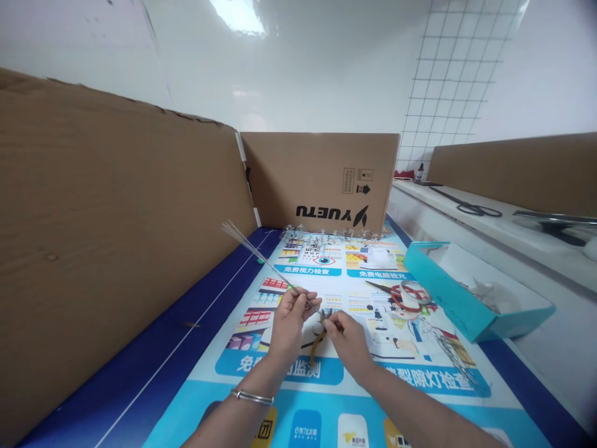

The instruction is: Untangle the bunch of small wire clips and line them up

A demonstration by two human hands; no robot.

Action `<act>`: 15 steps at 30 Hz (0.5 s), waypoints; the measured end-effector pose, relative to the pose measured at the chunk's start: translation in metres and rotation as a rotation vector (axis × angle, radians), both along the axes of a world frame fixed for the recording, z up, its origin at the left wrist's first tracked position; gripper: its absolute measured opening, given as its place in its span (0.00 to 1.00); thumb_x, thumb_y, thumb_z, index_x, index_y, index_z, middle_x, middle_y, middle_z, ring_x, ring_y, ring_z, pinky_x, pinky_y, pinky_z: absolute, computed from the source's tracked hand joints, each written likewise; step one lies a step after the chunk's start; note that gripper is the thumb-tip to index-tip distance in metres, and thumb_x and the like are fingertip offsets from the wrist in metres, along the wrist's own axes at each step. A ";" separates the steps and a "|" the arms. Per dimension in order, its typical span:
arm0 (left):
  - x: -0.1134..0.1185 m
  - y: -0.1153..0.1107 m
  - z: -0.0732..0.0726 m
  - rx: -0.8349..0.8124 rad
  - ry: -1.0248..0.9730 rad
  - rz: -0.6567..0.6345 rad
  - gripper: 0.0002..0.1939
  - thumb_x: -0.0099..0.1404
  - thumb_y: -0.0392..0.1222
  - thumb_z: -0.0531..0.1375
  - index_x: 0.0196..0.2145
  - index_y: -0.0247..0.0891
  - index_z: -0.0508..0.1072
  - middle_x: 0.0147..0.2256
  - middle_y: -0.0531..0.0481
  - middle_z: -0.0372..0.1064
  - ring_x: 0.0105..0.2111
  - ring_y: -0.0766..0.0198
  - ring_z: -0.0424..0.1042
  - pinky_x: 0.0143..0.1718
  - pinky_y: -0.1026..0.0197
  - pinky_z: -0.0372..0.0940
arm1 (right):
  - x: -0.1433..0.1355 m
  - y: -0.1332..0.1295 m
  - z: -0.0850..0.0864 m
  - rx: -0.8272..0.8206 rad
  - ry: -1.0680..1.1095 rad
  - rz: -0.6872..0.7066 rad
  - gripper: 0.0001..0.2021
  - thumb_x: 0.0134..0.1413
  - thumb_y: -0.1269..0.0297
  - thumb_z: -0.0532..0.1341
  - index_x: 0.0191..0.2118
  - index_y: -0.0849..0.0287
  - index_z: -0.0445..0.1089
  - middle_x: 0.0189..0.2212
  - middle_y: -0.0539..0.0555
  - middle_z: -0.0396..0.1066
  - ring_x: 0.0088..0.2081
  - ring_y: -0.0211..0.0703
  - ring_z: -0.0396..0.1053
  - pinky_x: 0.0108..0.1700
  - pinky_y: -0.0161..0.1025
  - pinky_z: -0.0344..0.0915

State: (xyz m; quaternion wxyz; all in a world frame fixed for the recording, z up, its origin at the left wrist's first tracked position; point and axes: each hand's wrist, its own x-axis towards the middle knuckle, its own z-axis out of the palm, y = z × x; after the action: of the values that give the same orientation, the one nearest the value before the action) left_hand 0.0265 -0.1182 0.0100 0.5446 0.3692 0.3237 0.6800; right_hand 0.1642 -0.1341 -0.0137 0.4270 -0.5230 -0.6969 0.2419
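Note:
A thin bundle of silvery wires slants up and to the left, its far ends fanned slightly apart. My left hand is closed around the bundle's lower part. At the near end, my right hand pinches the wires with thumb and forefinger; the very tips are hidden by the fingers. Below and between both hands lies a yellow-handled tool, probably pliers, partly covered. To the right rest scissors with red handles, beside a clear roll of tape.
Several bent wire pieces line the back, before a cardboard panel. A tall cardboard wall stands left. Right are loose wires and an open turquoise box. Black scissors lie on the ledge.

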 end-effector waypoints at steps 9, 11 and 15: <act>-0.001 0.001 -0.001 -0.041 -0.051 -0.009 0.08 0.60 0.42 0.57 0.37 0.38 0.63 0.36 0.49 0.69 0.35 0.64 0.72 0.43 0.55 0.64 | -0.001 -0.001 0.004 -0.022 0.008 -0.001 0.10 0.54 0.60 0.54 0.25 0.56 0.58 0.20 0.45 0.60 0.24 0.37 0.58 0.26 0.32 0.52; -0.002 0.001 0.001 -0.046 -0.067 -0.012 0.08 0.60 0.42 0.57 0.37 0.39 0.63 0.36 0.49 0.69 0.35 0.64 0.72 0.43 0.55 0.64 | -0.001 -0.001 0.004 -0.026 0.028 -0.033 0.11 0.52 0.58 0.55 0.24 0.56 0.56 0.20 0.45 0.59 0.24 0.37 0.58 0.26 0.32 0.53; -0.004 -0.001 0.004 -0.040 -0.081 -0.023 0.08 0.60 0.43 0.57 0.36 0.39 0.63 0.36 0.50 0.69 0.35 0.65 0.72 0.43 0.56 0.64 | -0.001 -0.001 0.003 -0.044 0.054 -0.031 0.10 0.52 0.59 0.56 0.26 0.56 0.57 0.21 0.45 0.61 0.25 0.37 0.59 0.27 0.33 0.54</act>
State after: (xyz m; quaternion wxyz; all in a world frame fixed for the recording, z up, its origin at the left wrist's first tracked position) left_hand 0.0228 -0.1188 0.0144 0.5723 0.3340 0.3105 0.6816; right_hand 0.1630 -0.1355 -0.0104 0.4378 -0.5364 -0.6713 0.2647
